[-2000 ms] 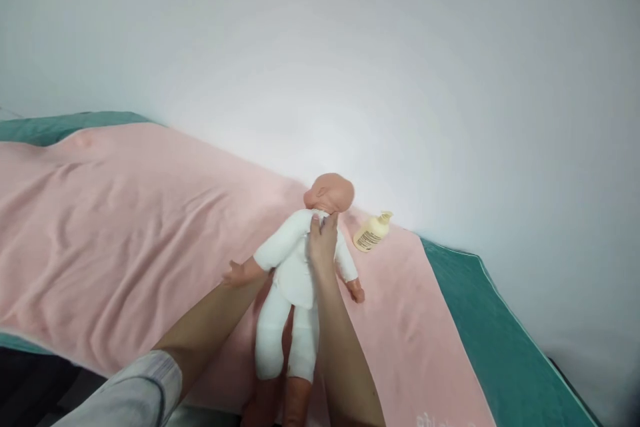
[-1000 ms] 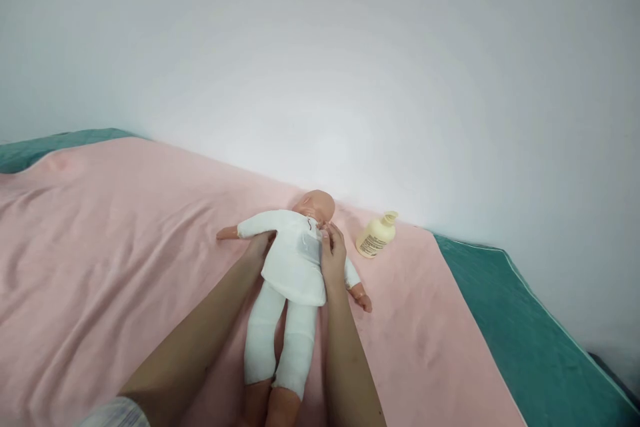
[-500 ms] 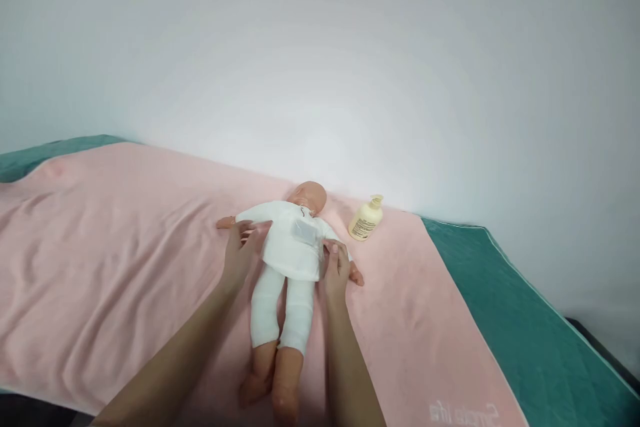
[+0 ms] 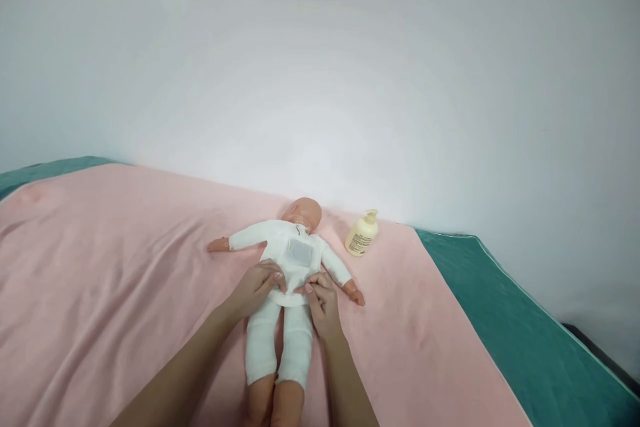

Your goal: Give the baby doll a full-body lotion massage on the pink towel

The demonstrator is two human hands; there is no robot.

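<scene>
A baby doll (image 4: 305, 213) lies on its back, head toward the wall and arms spread. It wears a white long-sleeved shirt (image 4: 274, 247) with a grey rectangular patch (image 4: 300, 253) on the chest, and white leggings (image 4: 295, 347). My left hand (image 4: 257, 285) rests at the left of the shirt's lower front, thumb and fingers closed on the cloth. Opposite it, my right hand (image 4: 323, 303) pinches the shirt near the hem at the right. The cloth creases between them. My wrists partly cover the doll's sides.
A cream pump bottle (image 4: 362, 235) stands on the pink blanket (image 4: 415, 320), right of the doll's head. Beneath the blanket a green sheet (image 4: 480, 307) shows at both sides. A white wall (image 4: 350, 93) rises behind. Folds run through the blanket's left part.
Both hands have come inward from the doll's sides onto the shirt's lower front and closed on the cloth. The view has tilted up slightly, bringing a bright-spotted surface into the upper left.
</scene>
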